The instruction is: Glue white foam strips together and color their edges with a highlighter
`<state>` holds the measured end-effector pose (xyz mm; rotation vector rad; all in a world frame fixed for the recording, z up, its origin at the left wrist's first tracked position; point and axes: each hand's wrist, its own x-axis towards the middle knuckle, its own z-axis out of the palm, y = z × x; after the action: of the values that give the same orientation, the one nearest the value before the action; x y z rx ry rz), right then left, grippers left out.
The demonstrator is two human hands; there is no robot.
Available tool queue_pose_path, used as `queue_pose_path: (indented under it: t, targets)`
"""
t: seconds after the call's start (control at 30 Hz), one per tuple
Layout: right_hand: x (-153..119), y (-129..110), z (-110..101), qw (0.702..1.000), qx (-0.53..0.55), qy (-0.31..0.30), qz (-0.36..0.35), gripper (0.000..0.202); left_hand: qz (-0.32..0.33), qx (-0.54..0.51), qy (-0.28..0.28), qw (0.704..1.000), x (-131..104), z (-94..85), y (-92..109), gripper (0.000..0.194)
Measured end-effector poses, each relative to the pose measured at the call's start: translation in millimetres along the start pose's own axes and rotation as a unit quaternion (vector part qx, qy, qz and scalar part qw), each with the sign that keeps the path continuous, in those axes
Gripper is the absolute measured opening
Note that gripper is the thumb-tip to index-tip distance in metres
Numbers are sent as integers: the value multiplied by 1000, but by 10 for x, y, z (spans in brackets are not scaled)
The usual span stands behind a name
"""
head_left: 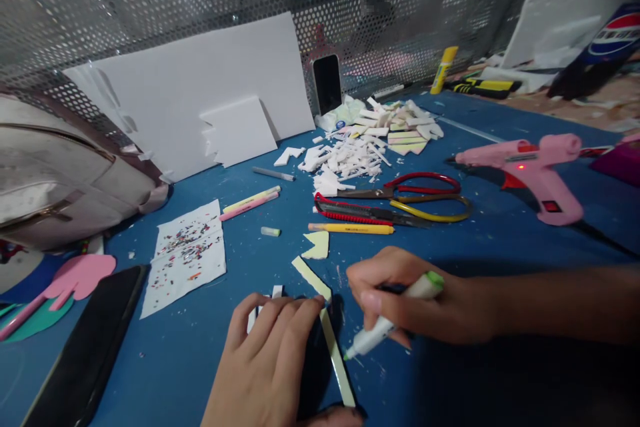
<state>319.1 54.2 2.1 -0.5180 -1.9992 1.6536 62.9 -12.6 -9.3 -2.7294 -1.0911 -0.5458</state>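
My right hand (405, 293) is closed around a white marker (373, 339) with a green end. Its green tip is down beside a narrow pale yellow-green strip (336, 357) on the blue table. My left hand (273, 353) lies over the strip's left side, fingertips at its upper end and thumb at its lower end, holding it against the table. Above the fingertips lies another pale strip (313, 278), and beyond it a notched yellow piece (317, 245). A small white piece shows partly under my left fingers.
Scissors (430, 197), a red cutter (350, 210) and an orange pen (355, 229) lie beyond my hands. White scraps (350, 157) are heaped behind them. A pink glue gun (530, 167) stands right; a black phone (85, 353) and speckled paper (187, 253) lie left.
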Motion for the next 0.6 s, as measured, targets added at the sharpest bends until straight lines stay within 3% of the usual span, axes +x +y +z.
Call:
queue_pose_path:
  t: [0.23, 0.33, 0.47, 0.6]
  targets:
    - [-22, 37, -38, 992, 45, 119, -11, 38, -64, 70, -10, 995, 134, -95, -204, 82]
    - [-13, 62, -49, 992, 46, 121, 0, 39, -95, 50, -31, 994, 222, -59, -291, 86]
    - [-7, 76, -59, 992, 51, 113, 15, 38, -89, 36, -47, 994, 298, 4, -331, 92]
    - [0, 66, -66, 993, 49, 112, 11, 37, -101, 22, -55, 993, 234, -60, -364, 96]
